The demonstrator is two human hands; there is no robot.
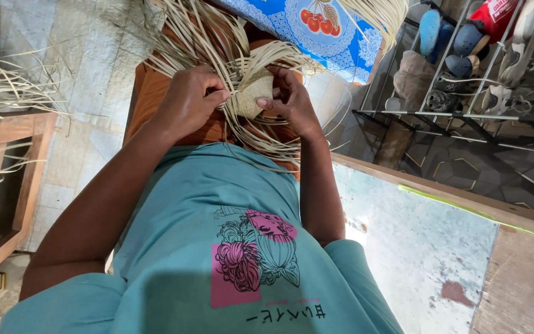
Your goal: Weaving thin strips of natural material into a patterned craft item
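Left hand: the left hand (190, 99) is seen curled shut over the pale strips at the left edge of the small woven piece (253, 93); its fingers (214, 96) are folded down onto the strips and its knuckles are turned towards the camera.
Right hand: the right hand (292, 99) is closed in a pinch on the right edge of the woven piece; its thumb and fingertips (267, 104) are pressed against the weave.
Woven piece: a small, tan, plaited form is held between the two hands, above the lap and in front of the chest; it is touched by both hands.
Loose strips: long pale straw strips (217, 37) are fanned out from the woven piece, upwards over the hands and downwards across the lap; some are looped over the right hand.
Lap: an orange-brown garment (149, 93) is seen beneath the hands and strips; a teal printed shirt (217, 210) fills the lower part of the view.
Left side: a wooden bench (7, 130) stands well apart from the hands; more straw strips (1, 80) are laid on it.
Right side: a metal shoe rack (483, 93) loaded with shoes and sandals stands against dark tiles; a blue patterned cloth (316, 28) with red fruit is spread beyond the hands.
Floor: pale tiles (81, 55) are visible at the left.
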